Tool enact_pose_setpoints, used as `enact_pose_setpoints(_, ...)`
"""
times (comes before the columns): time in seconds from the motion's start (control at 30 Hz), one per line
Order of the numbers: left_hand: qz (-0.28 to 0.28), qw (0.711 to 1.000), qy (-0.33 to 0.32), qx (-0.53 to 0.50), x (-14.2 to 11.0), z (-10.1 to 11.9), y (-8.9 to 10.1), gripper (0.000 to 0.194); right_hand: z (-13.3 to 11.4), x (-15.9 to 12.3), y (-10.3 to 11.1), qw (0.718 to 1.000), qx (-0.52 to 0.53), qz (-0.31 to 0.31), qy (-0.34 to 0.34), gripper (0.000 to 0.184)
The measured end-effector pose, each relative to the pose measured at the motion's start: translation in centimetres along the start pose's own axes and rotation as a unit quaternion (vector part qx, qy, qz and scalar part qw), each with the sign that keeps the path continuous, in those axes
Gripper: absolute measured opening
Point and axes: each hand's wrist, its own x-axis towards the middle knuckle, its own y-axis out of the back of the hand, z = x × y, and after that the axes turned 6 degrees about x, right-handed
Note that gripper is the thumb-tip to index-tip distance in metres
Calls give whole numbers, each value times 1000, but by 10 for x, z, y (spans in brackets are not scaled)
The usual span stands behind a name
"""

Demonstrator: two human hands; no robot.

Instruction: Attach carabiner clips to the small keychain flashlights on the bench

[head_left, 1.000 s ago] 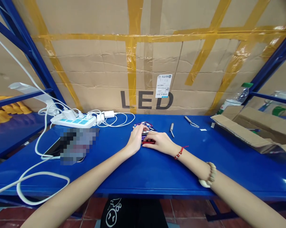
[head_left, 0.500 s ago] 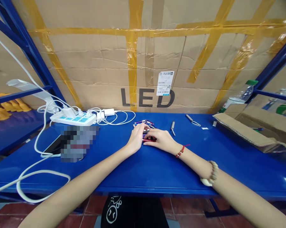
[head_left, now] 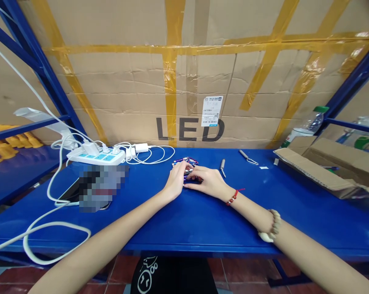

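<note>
Both my hands meet over a small pile of shiny blue, purple and red tube-shaped keychains (head_left: 187, 160) with metal clips, on the blue table. My left hand (head_left: 174, 179) rests along the pile's left side, its fingers stretched forward and slightly cupped. From the right, my right hand (head_left: 206, 179) bends its fingers and thumb around part of the pile, closed on keychains that its fingers mostly hide. To the right lie a grey tube-shaped keychain (head_left: 223, 164) and, farther back, another grey keychain (head_left: 243, 154) with a wire-like clip.
A white power strip (head_left: 95, 157) with plugs and looping cables stands at the left, behind a phone-like dark device (head_left: 71, 190) and a blurred patch. On the right are an open cardboard box (head_left: 313, 171) and a green-capped bottle (head_left: 316, 120). A large taped carton (head_left: 126, 94) walls the back.
The red keychain seen under my right fingers is now mostly hidden as they curl in closer. My left hand stays nearly in place. The whole view has shifted slightly.
</note>
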Motion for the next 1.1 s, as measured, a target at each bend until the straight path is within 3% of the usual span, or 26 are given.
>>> enact_pose_setpoints(0.1,3,1000,2,1,-1,0,0,43,-2,1,3,994,-38,84,-64,28)
enact_pose_setpoints(0.2,1,1000,6,5,-1,1,0,41,1,1,4,983,-71,116,-128,30)
enact_pose_setpoints(0.4,4,1000,13,-9,1,-2,-2,46,11,1,-3,982,-112,53,-146,26)
enact_pose_setpoints(0.8,3,999,35,1,0,3,-1,47,17,-2,-10,945,-161,-42,-280,53)
enact_pose_setpoints(0.97,4,999,42,10,-1,8,1,45,19,-3,-9,952,-200,3,-230,53)
enact_pose_setpoints(1.1,3,999,44,15,-1,11,2,45,19,-4,-5,935,-227,1,-273,52)
